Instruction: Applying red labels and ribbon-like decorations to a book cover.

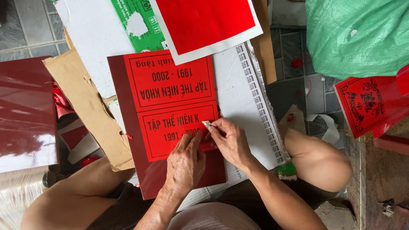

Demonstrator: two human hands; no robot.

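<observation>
left hand (184, 164) fingers flat, pressed on bright red printed sheet (170, 102) | right hand (230, 138) pinched small silvery blade (207, 125) | best kept sheet pinned, strokes light

You are working in soft, even daylight; shadows under your hands are lying faint and short on the bright red printed paper label (179, 130). At nine o'clock the glossy dark maroon sheet (23, 110) is throwing back broad white glare, washing out its lower edge. Focus is holding sharp across the middle, so the print is reading crisply. Toward six o'clock your knees and clothing are softening slightly. The woven green plastic sack (358, 34) at two o'clock is looking evenly lit.
</observation>
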